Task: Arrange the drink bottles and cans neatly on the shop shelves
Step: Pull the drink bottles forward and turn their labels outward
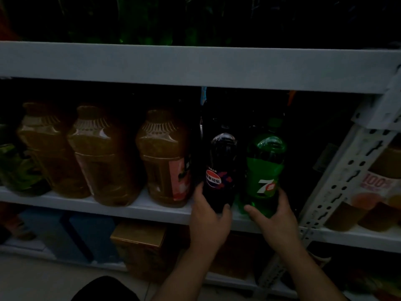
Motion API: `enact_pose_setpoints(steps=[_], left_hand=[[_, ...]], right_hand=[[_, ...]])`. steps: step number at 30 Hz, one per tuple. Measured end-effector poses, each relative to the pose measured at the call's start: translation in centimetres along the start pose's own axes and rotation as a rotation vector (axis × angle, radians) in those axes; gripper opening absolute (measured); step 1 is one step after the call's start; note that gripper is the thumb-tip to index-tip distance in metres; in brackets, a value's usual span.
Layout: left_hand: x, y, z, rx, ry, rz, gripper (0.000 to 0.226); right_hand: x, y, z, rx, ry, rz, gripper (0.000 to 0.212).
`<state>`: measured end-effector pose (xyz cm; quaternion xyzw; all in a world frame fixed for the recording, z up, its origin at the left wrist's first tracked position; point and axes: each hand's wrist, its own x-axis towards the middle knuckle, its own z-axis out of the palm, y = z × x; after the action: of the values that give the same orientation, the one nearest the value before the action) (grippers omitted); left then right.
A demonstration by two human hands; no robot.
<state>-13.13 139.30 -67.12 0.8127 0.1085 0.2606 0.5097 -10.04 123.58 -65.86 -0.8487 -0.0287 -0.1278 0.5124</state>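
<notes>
Cola bottle (219,170), full of dark liquid, sits at the front edge of the middle shelf (152,210). Left hand (209,216) is wrapped round its base. Green soda bottle (263,170) is just beside it on the right, with the right hand (275,218) clasping its lower part. Three big jugs (104,161) of amber-brown drink stand in a row to the left. Gold box (138,237) is on the shelf below. Dim light.

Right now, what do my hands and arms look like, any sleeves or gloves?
Your left hand and right hand are bare: no gloves, rings or watch visible. The left forearm and right forearm are bare too, no sleeve in view. Dim light could hide small marks.
</notes>
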Motion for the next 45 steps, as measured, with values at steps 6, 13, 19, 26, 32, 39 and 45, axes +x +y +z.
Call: enact_pose_setpoints(steps=[6,13,19,26,32,39,45], left_hand=[[0.2,0.2,0.3,0.104,0.101,0.030,0.089],[1.2,-0.2,-0.5,0.102,-0.077,0.077,0.092],[2.3,-0.8,-1.3,0.101,-0.151,0.080,0.085],[1.5,-0.6,-3.1,0.142,0.031,0.205,0.064],[3.7,-0.3,-5.8,0.217,0.513,0.024,0.092],[5.8,-0.9,-5.1,0.245,0.558,-0.043,0.104],[6.0,-2.5,-7.8,0.078,0.432,0.043,0.093]], right_hand=[[0.0,-0.1,0.7,0.070,0.080,0.009,0.088],[0.1,-0.4,0.6,0.059,0.075,0.001,0.083],[-0.1,-0.7,0.9,0.044,0.104,-0.033,0.079],[0.0,0.1,0.7,0.039,0.085,-0.019,0.090],[-1.8,0.4,1.6,0.158,0.214,-0.026,0.088],[-1.8,1.0,1.8,0.286,0.264,-0.069,0.069],[-1.8,1.5,1.8,0.321,0.231,-0.080,0.063]])
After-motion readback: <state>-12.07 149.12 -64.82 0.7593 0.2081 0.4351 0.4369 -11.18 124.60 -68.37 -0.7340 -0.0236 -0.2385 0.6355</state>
